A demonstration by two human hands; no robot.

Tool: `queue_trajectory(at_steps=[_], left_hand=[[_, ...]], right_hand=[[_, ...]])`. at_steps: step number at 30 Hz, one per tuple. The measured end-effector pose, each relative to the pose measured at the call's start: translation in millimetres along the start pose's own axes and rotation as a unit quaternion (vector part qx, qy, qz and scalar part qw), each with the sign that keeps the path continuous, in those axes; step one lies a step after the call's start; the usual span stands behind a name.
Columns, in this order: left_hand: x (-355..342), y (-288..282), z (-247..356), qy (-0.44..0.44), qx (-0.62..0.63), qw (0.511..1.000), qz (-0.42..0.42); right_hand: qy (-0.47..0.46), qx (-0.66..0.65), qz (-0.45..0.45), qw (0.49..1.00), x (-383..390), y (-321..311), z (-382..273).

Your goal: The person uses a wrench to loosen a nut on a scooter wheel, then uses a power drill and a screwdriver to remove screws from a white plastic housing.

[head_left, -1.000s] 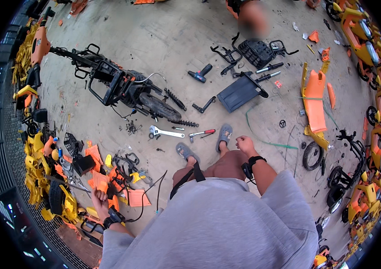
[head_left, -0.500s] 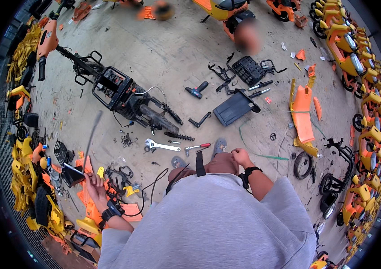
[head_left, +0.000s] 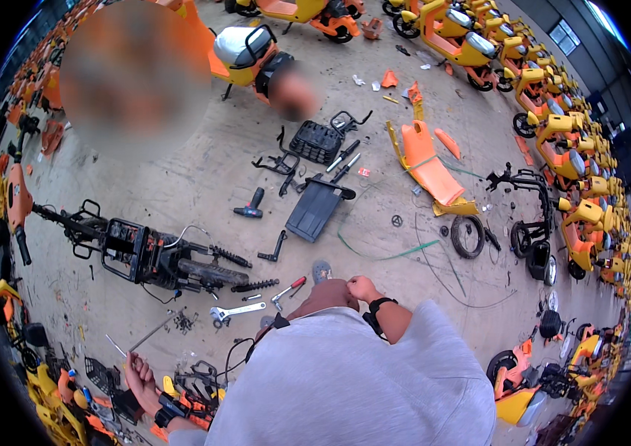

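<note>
My left hand (head_left: pixel 141 380) grips a long, thin grey metal rod (head_left: pixel 153 331) at the lower left; a short, bright thin piece also sticks up by the fingers. My right hand (head_left: pixel 360 290) is curled by my thigh; what it holds, if anything, is hidden. Ahead of my feet lie a silver adjustable wrench (head_left: pixel 241 311), a red-handled tool (head_left: pixel 288 293) and loose shocks (head_left: pixel 256 285). A stripped scooter frame (head_left: pixel 137 253) with orange handlebar cover (head_left: pixel 21 192) lies to the left, a cordless drill (head_left: pixel 248 208) beyond its wheel end.
A dark plastic box (head_left: pixel 310 212), black seat frame parts (head_left: pixel 316 145), an orange body panel (head_left: pixel 434 170) and loose tyre (head_left: pixel 467 236) lie ahead and right. Yellow-orange scooters (head_left: pixel 580 230) line the right and back. Piles of panels (head_left: pixel 57 405) lie left. Blurred patches hide parts of the background.
My view has swung rightward and up, showing more parked scooters. The rod in my left hand has risen from low beside me to angle forward. My right hand stays curled near my thigh.
</note>
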State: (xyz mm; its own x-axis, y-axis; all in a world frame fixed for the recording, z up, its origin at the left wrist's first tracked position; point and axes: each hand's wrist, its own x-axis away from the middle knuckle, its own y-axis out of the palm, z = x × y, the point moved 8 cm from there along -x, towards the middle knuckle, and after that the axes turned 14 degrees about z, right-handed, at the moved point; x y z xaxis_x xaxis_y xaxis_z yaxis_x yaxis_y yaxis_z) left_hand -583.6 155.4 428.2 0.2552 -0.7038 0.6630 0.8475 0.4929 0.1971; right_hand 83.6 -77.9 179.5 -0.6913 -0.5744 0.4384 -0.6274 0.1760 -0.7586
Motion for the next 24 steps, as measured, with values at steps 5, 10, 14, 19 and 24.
queue_trajectory(at_steps=[5, 10, 14, 19, 24], left_hand=[[24, -9, 43, 0.175, 0.062, 0.98, 0.066], [-24, -5, 9, 0.106, -0.134, 0.984, 0.055], [-28, 81, -2, 0.081, -0.158, 0.984, -0.016], [-27, 84, 45, -0.017, -0.027, 0.984, -0.173], [36, 117, 77, 0.246, -0.07, 0.967, 0.012]], right_hand=[[0.039, 0.009, 0.009, 0.999, 24, -15, 17], [0.045, -0.01, 0.034, 0.998, 33, -18, 29], [0.088, -0.042, 0.043, 0.994, 49, -17, 55], [0.087, -0.04, 0.061, 0.994, 49, -14, 57], [0.112, -0.057, 0.083, 0.989, 69, -17, 65]])
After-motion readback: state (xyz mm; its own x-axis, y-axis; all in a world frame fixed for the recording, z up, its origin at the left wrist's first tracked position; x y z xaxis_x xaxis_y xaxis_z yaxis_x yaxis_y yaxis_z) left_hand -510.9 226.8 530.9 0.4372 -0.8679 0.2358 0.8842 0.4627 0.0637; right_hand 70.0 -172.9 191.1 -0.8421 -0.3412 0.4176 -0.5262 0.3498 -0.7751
